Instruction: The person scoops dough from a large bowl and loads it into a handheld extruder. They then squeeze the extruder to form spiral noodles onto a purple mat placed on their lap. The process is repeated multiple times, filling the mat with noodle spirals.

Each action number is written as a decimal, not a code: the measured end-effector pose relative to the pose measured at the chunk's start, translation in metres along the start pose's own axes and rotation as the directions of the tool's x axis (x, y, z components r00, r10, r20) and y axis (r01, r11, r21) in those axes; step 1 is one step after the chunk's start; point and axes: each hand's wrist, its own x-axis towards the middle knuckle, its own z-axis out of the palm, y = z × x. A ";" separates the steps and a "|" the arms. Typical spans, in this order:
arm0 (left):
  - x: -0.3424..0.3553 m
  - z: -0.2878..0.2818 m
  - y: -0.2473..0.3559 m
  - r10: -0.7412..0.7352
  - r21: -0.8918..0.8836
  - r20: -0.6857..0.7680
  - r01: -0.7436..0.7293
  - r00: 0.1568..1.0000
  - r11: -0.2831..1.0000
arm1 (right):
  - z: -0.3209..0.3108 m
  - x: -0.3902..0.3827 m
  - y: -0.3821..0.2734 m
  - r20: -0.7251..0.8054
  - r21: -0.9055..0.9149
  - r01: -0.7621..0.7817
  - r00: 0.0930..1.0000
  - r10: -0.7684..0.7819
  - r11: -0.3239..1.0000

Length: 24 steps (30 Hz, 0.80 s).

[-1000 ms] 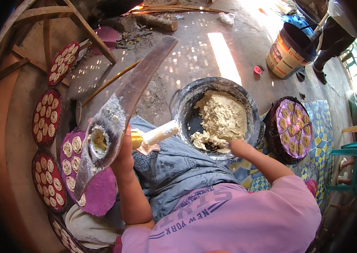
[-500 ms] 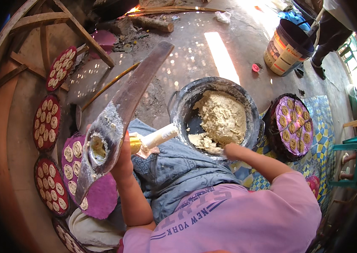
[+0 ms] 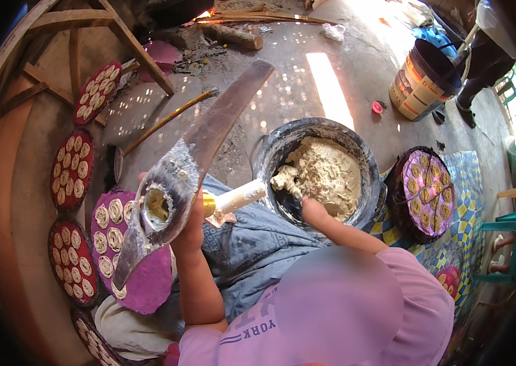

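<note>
My left hand (image 3: 192, 229) is closed around a long dark wooden press (image 3: 175, 161), tilted up over my lap. Pale dough sits in the round hole (image 3: 156, 207) at its wide part, and whitish smears surround it. Beside that hand, a white cylinder (image 3: 241, 197) with a gold-coloured band points toward the pot; whether my fingers touch it is hidden. Inside the big dark pot (image 3: 262, 161), my right hand (image 3: 314, 212) grips a spoon (image 3: 297, 190), its far end covered by a dough lump (image 3: 285, 178). The main crumbly pale dough (image 3: 331, 174) fills the pot's right side.
Red round mats (image 3: 70, 169) with dough coils line the left, near a purple mat (image 3: 148, 280). A wooden frame (image 3: 75, 17) stands behind them. Right of the pot is a pink-topped round stand (image 3: 419, 204); farther off, a bucket (image 3: 422, 85) stands beside a person's legs (image 3: 480, 67).
My right hand has moved up and left inside the pot, bringing the spoon and a dough lump to the left side. My left hand still holds the press. The view has shifted slightly.
</note>
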 end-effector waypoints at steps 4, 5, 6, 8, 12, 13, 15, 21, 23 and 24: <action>0.004 0.000 0.005 0.129 0.148 0.067 -0.137 0.989 0.979 | -0.022 -0.024 0.003 0.159 -0.029 0.129 0.980 -0.123 0.991; 0.005 -0.001 0.006 0.163 0.180 0.069 -0.173 0.984 0.968 | -0.034 -0.024 0.008 0.195 -0.023 0.134 0.972 -0.127 0.991; 0.006 0.000 0.006 0.148 0.191 0.060 -0.157 0.987 0.969 | -0.043 -0.020 0.012 0.113 0.056 0.029 0.993 -0.035 0.998; 0.007 0.001 0.007 0.071 0.191 0.064 -0.082 0.995 0.978 | -0.048 0.000 0.016 0.061 0.145 -0.129 0.991 0.121 0.981; 0.007 0.006 0.009 -0.035 -0.063 0.046 0.038 0.998 0.997 | 0.001 0.028 0.001 -0.062 0.033 -0.059 0.996 0.061 0.998; 0.006 0.007 0.009 -0.027 -0.083 0.053 0.031 0.998 0.996 | 0.010 0.027 -0.001 -0.078 0.008 0.071 0.994 -0.070 0.997; 0.006 0.008 0.012 0.017 -0.008 0.062 -0.017 0.998 1.000 | 0.016 0.014 -0.004 0.035 -0.028 0.154 0.988 -0.153 0.988; 0.022 0.003 0.023 0.152 -0.081 -0.015 -0.152 0.988 0.985 | -0.063 -0.029 0.022 0.401 0.051 0.021 0.915 -0.040 0.998; 0.034 -0.006 0.030 0.124 -0.305 -0.071 -0.140 0.990 0.942 | -0.068 -0.017 0.023 0.346 0.142 -0.207 0.927 0.147 0.968; 0.041 -0.011 0.035 0.070 -0.342 -0.138 -0.114 0.988 0.933 | -0.066 -0.004 0.022 0.265 0.194 -0.206 0.952 0.151 0.959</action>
